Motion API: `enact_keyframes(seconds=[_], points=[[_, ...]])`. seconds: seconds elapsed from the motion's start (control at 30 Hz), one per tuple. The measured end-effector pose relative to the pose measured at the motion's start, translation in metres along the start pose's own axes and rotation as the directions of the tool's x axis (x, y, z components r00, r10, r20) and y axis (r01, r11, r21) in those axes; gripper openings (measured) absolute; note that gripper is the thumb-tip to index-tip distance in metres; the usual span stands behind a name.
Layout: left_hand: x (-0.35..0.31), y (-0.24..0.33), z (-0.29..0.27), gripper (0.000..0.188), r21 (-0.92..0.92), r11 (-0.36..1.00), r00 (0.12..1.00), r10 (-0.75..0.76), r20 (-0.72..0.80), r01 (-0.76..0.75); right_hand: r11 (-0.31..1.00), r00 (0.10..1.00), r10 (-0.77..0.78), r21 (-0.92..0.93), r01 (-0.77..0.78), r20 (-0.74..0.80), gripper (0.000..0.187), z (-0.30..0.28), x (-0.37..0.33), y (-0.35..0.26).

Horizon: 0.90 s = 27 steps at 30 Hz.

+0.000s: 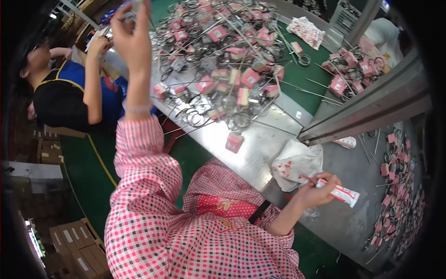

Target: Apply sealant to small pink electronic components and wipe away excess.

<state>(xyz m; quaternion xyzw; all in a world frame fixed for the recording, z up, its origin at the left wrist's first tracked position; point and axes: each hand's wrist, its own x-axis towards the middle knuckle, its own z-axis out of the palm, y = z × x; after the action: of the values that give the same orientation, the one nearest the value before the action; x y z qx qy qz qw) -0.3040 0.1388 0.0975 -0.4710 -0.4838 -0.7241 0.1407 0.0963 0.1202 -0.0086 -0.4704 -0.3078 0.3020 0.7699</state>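
Note:
My right hand [317, 194] is closed around a white squeeze tube [346, 194] with red stripes. The tube's reddish tip points left, at the edge of a crumpled white cloth [292, 158] with red stains. My left hand [132, 44] is raised at the top left, fingers bent together around a small thing that the picture's edge cuts off. To its right lies a large heap of small parts [216, 32], with pink-and-cream blocks, coiled dark wires and thin metal rods. One pink block [234, 142] lies apart near the table's front edge.
A metal post [371, 109] crosses the metal table [260, 160] on the right. Beyond it are more pink parts [399, 186] and another tube [346, 142]. A stained cloth [305, 32] lies at the back. A co-worker [74, 88] works at the left, above cardboard boxes [76, 246].

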Motion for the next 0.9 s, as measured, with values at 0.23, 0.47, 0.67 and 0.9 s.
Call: enact_keyframes(seconds=[0.23,0.47,0.67,0.9], points=[[0.076,-0.151,0.056,0.036,0.728,0.619,0.896,-0.085,0.435,-0.295,0.981,0.982,0.187,0.065,-0.185,-0.027,0.006,-0.007,0.006,0.012],[0.068,-0.103,0.169,0.018,0.711,0.099,0.714,-0.012,0.7,-0.696,0.952,0.957,0.289,0.099,-0.289,0.015,0.009,-0.019,0.012,0.01],[-0.029,-0.063,0.335,0.033,0.335,0.73,0.178,-0.286,0.941,-0.595,0.893,0.907,0.419,0.16,-0.421,0.047,0.012,-0.022,0.014,0.003],[-0.106,-0.099,0.383,0.042,0.335,0.651,-0.214,-0.614,0.759,-0.681,0.864,0.879,0.469,0.157,-0.478,0.092,0.012,-0.031,0.018,0.0]])
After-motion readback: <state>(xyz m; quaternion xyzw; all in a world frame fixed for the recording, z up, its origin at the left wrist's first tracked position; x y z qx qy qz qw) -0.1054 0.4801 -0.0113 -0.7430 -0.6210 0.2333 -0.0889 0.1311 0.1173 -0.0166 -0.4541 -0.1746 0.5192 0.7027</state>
